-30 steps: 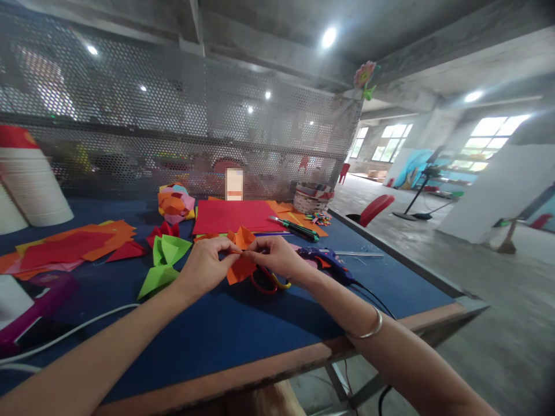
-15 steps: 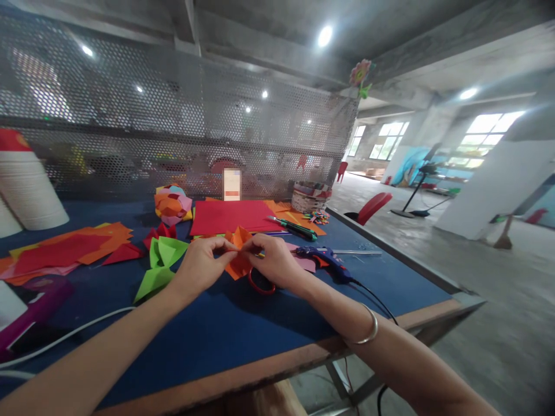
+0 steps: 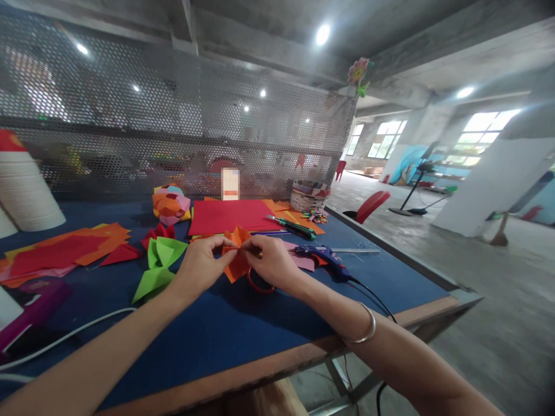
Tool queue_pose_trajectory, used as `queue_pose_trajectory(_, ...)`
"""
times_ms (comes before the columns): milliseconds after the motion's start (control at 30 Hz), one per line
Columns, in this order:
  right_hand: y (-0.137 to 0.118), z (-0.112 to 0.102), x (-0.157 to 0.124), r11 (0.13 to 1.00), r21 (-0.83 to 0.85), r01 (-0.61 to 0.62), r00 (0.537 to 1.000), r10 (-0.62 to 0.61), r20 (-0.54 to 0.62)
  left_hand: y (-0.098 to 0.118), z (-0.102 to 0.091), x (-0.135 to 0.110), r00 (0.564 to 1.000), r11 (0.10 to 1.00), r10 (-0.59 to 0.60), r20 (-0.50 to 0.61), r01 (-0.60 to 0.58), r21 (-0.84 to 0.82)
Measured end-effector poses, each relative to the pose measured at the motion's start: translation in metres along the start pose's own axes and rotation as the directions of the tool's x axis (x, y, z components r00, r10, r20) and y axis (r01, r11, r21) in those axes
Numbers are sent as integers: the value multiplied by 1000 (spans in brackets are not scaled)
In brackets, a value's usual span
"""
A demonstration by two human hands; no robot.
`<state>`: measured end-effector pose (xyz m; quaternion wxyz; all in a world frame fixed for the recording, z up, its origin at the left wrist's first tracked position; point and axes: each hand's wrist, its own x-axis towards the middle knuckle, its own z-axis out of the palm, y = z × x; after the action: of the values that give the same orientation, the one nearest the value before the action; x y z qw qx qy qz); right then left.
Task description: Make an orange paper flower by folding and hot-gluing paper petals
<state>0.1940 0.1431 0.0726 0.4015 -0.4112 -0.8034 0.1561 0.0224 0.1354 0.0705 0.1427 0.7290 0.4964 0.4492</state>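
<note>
Between my two hands is an orange piece of folded paper (image 3: 236, 267), its points sticking up and down past the fingers. My left hand (image 3: 203, 263) pinches it from the left, and my right hand (image 3: 271, 260) pinches it from the right, fingertips almost meeting. The fingers hide the middle of the folds. Under my right hand lie scissors, with the red handle loop (image 3: 259, 283) showing. Left of my left hand sit green folded paper (image 3: 162, 260) and red folded paper (image 3: 125, 253). A blue glue gun (image 3: 325, 260) rests to the right of my right hand.
Behind my hands lies a stack of red sheets (image 3: 234, 214) with a green utility knife (image 3: 292, 227) beside it. Further back stand a multicoloured paper ball (image 3: 170, 203) and a woven basket (image 3: 310, 195). Loose coloured sheets (image 3: 65, 251) and a white cable (image 3: 78, 330) are at left.
The orange paper has tilted slightly between my fingers, its lower point showing a little more. Both hands keep their pinch; the whole view has shifted slightly.
</note>
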Motion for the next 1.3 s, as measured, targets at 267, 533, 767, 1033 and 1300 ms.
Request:
queue_pose_trajectory(267,1,2,1,998,-60,6,1000,-6,-6,3,0,-3,998,994,61,-11,-60,87)
queue_pose_trajectory(533,-2,5,-1,985,-167,50,998,-57,-36,6,4,-6,988,981,142,-58,-133,142)
queue_pose_trajectory(767,-3,13,-6,862,-441,250,961,-276,6,6,7,-8,997,996,73,-14,-72,44)
queue_pose_trajectory(1033,-1,1,2,996,-93,-13,1000,11,-26,-4,9,1,996,989,-69,53,75,-131)
queue_pose_trajectory(1300,3,0,2,996,-84,42,998,-46,-49,-9,7,2,969,914,-213,128,244,-323)
